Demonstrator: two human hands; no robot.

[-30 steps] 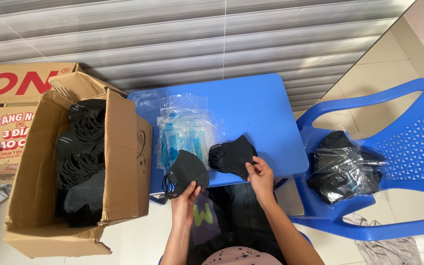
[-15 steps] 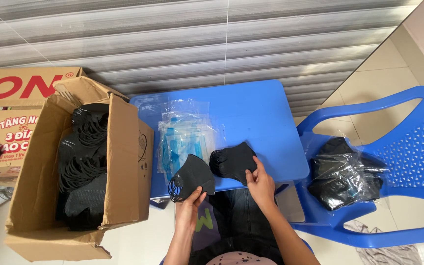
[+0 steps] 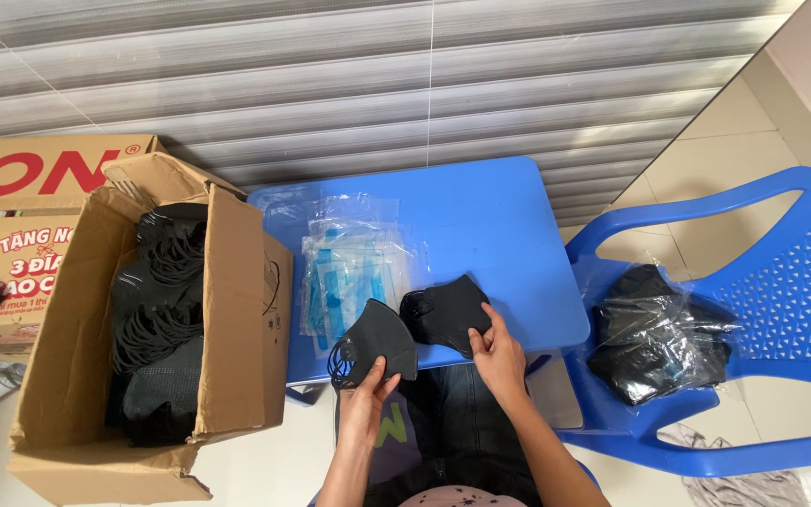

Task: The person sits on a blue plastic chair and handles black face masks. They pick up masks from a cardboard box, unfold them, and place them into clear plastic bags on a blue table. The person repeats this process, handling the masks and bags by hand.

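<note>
My left hand [image 3: 365, 400] holds a single black face mask [image 3: 377, 342] by its lower edge, at the near edge of the small blue table [image 3: 490, 225]. My right hand [image 3: 497, 352] rests on a small stack of black masks [image 3: 445, 312] lying on the table's near right part, thumb and fingers pinching its edge. A pile of clear plastic sleeves with blue print [image 3: 349, 268] lies on the table just left of the masks.
An open cardboard box [image 3: 237, 319] full of black masks stands left of the table. A blue plastic chair [image 3: 781, 282] at right carries a clear bag of packed black masks [image 3: 654, 343]. More printed cartons [image 3: 21, 188] stand at far left. A corrugated metal shutter runs behind.
My left hand has brought its single mask slightly right and nearer to the stack under my right hand. The right hand has stayed on the stack.
</note>
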